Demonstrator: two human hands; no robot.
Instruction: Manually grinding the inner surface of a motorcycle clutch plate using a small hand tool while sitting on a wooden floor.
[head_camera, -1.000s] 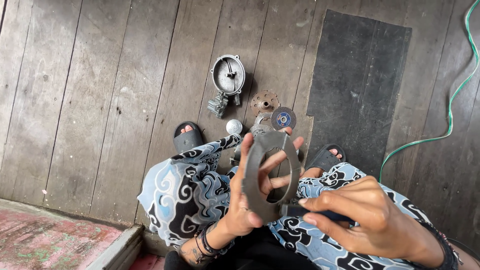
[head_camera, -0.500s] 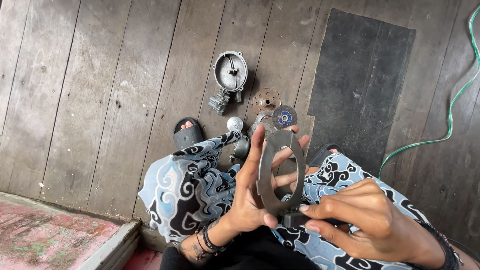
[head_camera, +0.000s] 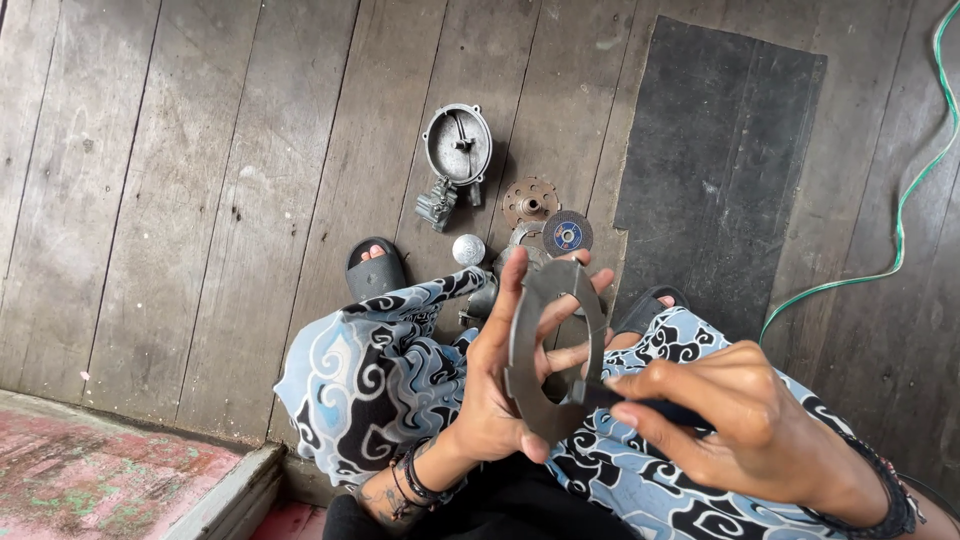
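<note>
Seated person, legs in blue-and-black patterned cloth, working over a plank floor (head_camera: 180, 200).

Left hand (head_camera: 500, 390): fingers closed around a flat grey metal ring (head_camera: 522, 345), thumb along the near edge, fingertips showing through the central hole. The ring is held up above the lap, between the knees, nearly edge-on to the camera.

Right hand (head_camera: 730, 420): fingers pinched shut on a dark slim tool (head_camera: 650, 408), its tip touching the ring's lower rim. What kind of tool it is I cannot make out; most of it is hidden in the fist, possibly a small file or blade.

Change over the last second: the ring showed its broad face with the hole wide open; it has since been rotated so the face turns away and the hole reads as a narrow slot. The right hand has come in from just beside the ring to contact at the bottom edge. Judgement: the work has gone from looking the part over to acting on its rim, so the left grip now serves as the steadying hold.

On the floor beyond the knees: a round grey housing (head_camera: 457, 143) with a small fitting beside it, a rusty toothed disc (head_camera: 530, 200), a dark cutting disc (head_camera: 567, 236) with a blue centre, a small shiny knob (head_camera: 468, 249). Dark mat (head_camera: 715, 170) to the right; green hose (head_camera: 900, 230) further right. Toes in dark sandals (head_camera: 375, 268) either side.
</note>
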